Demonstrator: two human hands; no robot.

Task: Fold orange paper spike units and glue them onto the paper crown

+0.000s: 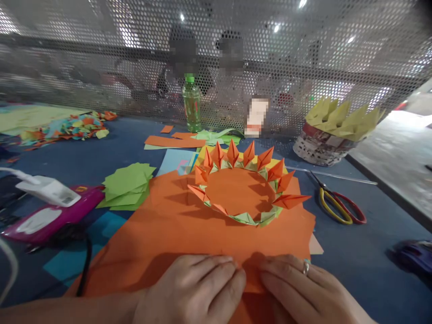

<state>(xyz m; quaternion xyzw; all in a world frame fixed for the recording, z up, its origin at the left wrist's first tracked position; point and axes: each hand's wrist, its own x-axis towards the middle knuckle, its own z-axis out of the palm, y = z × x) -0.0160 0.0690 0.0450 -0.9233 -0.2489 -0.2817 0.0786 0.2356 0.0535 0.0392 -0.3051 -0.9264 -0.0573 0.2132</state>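
My left hand [199, 288], its fingers curled together, presses on orange paper [251, 300] at the bottom of the view. On the other side of it my right hand [303, 288], wearing a ring, holds its fingers close together on the same paper. The fingertips partly hide the paper and any fold in it. Both hands rest over large orange sheets [189, 229]. Just beyond them lies a ring of folded paper [245, 218], light green at its base, with orange pointed pieces standing round much of it.
Scissors [337, 204] lie at right, near a paper basket with yellow points [324, 139]. Green paper squares [128, 184] and a magenta device [57, 211] are at left. A green bottle [191, 105] stands before the perforated metal screen [135, 90]. Paper scraps [74, 126] lie far left.
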